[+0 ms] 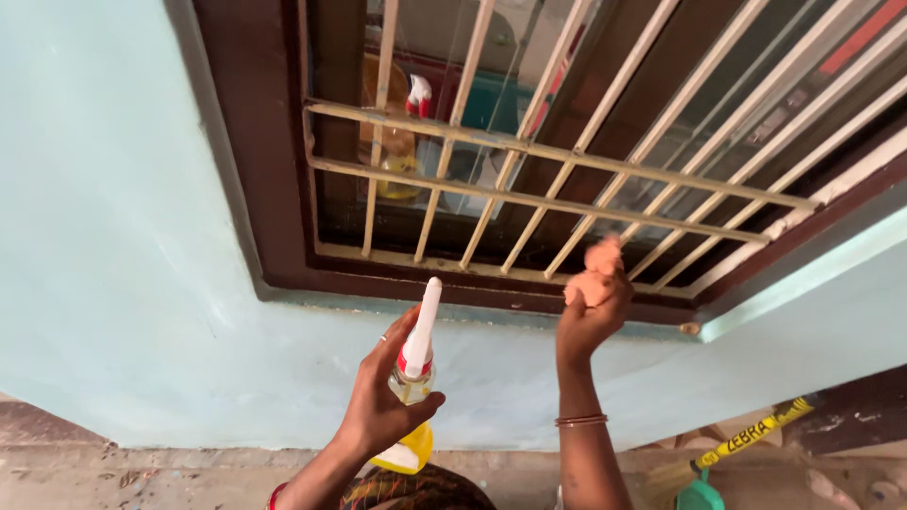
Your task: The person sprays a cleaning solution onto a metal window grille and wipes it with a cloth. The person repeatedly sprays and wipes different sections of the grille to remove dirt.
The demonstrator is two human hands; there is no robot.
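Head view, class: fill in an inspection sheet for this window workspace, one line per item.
Surface: pale blue painted wall below a dark brown window frame.
Job's things: clear spray bottle with white nozzle and yellow liquid; small orange cloth pressed at the cream metal window grille.
Clutter: broom with yellow handle and green dustpan on the floor.
Grips: left hand holds the bottle; right hand grips the cloth.
Cables: nothing seen.
Surroundings: the glass reflects the bottle.

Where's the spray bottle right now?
In the head view, the spray bottle is low and centre-left, held upright in the left hand against the pale blue wall, just below the barred window.
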